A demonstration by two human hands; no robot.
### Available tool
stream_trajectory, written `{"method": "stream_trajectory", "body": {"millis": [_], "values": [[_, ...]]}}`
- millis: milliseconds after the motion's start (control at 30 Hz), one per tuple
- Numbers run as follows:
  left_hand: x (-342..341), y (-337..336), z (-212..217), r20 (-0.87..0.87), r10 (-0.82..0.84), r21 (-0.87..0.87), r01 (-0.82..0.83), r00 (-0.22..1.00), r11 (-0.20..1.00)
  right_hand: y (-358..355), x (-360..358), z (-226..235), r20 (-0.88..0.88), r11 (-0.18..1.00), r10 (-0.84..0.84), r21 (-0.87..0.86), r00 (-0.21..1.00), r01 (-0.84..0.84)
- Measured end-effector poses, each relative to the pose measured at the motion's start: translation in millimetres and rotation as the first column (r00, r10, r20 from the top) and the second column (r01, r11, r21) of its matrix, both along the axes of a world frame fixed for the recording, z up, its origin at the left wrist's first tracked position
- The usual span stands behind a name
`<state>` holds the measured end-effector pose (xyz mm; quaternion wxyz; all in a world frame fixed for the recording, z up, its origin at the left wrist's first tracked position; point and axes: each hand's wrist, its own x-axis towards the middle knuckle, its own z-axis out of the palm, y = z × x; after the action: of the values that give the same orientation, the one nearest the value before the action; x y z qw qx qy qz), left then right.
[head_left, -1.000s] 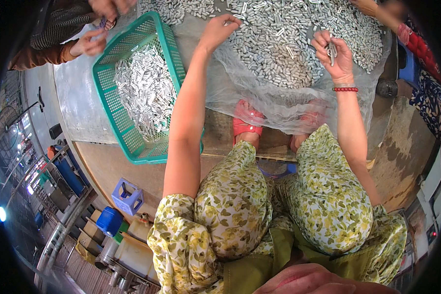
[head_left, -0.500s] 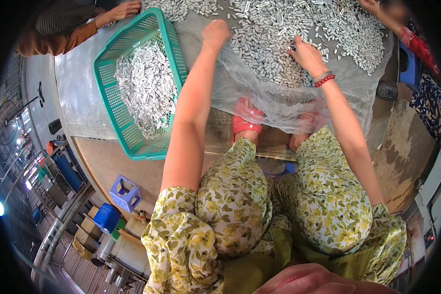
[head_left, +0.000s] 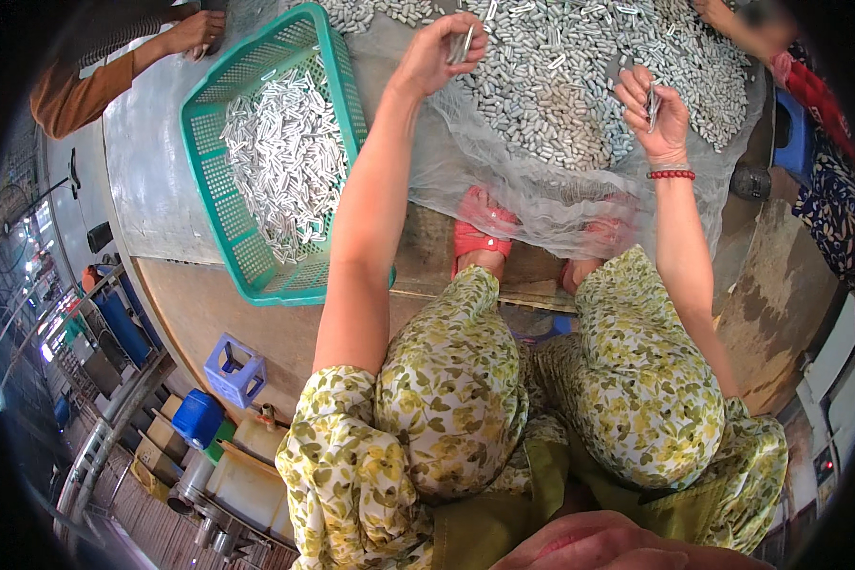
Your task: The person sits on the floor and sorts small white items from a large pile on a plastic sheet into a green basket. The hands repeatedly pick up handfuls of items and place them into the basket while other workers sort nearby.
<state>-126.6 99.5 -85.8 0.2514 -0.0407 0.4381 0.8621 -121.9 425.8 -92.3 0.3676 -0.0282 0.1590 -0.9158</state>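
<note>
My left hand (head_left: 441,57) is curled around a few small oval metal pieces (head_left: 461,44), at the left edge of a wide heap of similar silvery pieces (head_left: 556,104). Over the heap's right part, my right hand (head_left: 660,116) is turned palm up, its bent fingers closed on a couple more metal pieces (head_left: 653,107). A translucent mesh sheet (head_left: 522,204) lies under the heap. Left of my left forearm stands a green plastic basket (head_left: 294,293) with perforated walls, partly filled with brighter oval metal pieces (head_left: 285,161).
A co-worker's hand (head_left: 195,35) is beyond the basket at the upper left. Another person's arm (head_left: 731,21) reaches in at the upper right, near a blue stool (head_left: 790,138). My feet in red sandals (head_left: 475,233) are before the sheet. A purple-blue stool (head_left: 236,370) stands lower left.
Both my hands have turned so that metal pieces show in their fingers. The left has shifted slightly right, the right farther right. The upper-left co-worker's hand has moved left.
</note>
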Motion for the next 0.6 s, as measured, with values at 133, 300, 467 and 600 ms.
{"method": "stream_trajectory", "body": {"millis": [133, 300, 467, 600], "values": [[-14.6, 29.7, 5.4, 0.079, -0.094, 0.119, 0.085, 0.992, 0.989, -10.9, 0.2, 9.2, 0.035, 0.948, -0.017, 0.318, 0.999, 0.005], [-46.1, 90.3, -45.5, -0.229, -0.487, -0.908, -0.005, 0.843, 0.419, -18.1, -11.1, -42.6, -0.316, -0.043, 0.508, 0.920, 0.802, 0.390], [-32.4, 108.4, -91.0, -0.264, -0.672, -0.919, -0.391, 0.692, -0.042, -51.8, -2.5, -53.9, -0.201, -0.298, 0.789, 0.702, 0.581, 0.647], [-21.2, 109.6, -89.6, -0.329, -0.654, -0.909, -0.415, 0.681, 0.024, -33.0, -1.8, -62.4, -0.272, -0.200, 0.619, 0.853, 0.737, 0.483]]}}
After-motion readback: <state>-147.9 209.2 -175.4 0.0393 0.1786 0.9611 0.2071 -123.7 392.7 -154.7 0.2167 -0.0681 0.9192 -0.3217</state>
